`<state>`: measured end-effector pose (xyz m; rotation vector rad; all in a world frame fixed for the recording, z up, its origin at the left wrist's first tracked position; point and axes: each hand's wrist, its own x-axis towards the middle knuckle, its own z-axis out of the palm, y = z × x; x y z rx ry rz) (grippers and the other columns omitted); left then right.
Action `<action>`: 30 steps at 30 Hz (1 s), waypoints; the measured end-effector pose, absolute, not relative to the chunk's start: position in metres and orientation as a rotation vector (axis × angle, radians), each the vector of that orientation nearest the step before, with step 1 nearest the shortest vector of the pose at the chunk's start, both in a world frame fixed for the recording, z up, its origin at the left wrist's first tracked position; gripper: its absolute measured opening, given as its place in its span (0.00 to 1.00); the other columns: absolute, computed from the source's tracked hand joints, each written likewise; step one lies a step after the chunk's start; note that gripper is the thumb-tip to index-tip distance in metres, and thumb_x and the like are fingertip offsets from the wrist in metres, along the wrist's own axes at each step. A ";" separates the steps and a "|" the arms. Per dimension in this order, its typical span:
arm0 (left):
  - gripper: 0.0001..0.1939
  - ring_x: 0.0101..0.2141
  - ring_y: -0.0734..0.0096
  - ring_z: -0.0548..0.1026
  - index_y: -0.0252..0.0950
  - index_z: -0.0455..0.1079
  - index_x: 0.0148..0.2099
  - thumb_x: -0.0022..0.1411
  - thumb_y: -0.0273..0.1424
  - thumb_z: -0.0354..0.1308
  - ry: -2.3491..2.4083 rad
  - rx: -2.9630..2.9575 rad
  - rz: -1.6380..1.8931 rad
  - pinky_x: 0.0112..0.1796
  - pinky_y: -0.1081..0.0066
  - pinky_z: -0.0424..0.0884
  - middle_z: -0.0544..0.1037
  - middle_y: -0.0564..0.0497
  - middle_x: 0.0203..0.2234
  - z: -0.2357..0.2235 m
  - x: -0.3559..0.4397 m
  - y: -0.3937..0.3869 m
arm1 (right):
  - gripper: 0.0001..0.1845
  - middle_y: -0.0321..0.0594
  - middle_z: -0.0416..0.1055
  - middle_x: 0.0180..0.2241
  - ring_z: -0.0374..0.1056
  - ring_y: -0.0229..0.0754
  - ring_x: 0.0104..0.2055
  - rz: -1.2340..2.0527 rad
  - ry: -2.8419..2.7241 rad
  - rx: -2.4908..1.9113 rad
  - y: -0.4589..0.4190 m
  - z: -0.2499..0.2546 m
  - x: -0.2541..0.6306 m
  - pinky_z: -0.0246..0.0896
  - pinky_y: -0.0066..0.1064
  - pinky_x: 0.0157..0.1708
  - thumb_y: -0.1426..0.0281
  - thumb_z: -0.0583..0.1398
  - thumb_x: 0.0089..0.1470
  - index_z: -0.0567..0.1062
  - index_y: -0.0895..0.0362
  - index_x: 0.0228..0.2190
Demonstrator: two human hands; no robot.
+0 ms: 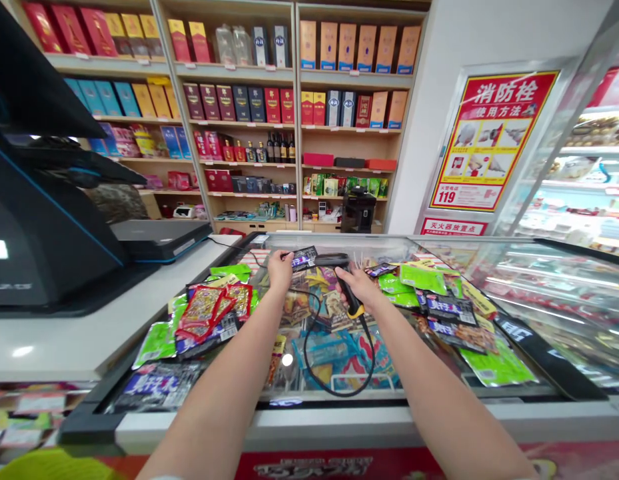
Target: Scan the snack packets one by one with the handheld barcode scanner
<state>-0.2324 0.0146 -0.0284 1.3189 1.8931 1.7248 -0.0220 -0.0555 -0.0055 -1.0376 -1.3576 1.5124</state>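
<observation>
In the head view my left hand (280, 270) pinches the left end of a small dark snack packet (304, 258) with purple and white print. My right hand (359, 287) is wrapped round the handle of a black and yellow barcode scanner (348, 293), its head turned left toward the packet. From the handle a black cable (309, 363) loops down over the freezer's glass top (289, 333). To the left lies a pile of red packets (204, 310) over green and dark ones. Green packets (422, 277) and dark packets (449, 308) are heaped to the right.
A black checkout machine (49, 220) and a flat scale (159, 237) stand on the white counter (39, 340) at left. Behind the freezer, shelves (244, 77) hold boxed bottles. A glass-topped cold case (554, 287) adjoins at right.
</observation>
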 end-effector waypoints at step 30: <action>0.09 0.38 0.63 0.74 0.35 0.71 0.37 0.58 0.30 0.51 1.985 1.575 1.481 0.43 0.68 0.66 0.78 0.45 0.33 -0.038 -0.222 0.007 | 0.18 0.29 0.64 0.14 0.59 0.31 0.12 1.553 -1.332 -1.138 -0.060 -0.013 -0.014 0.57 0.21 0.10 0.56 0.61 0.52 0.64 0.56 0.26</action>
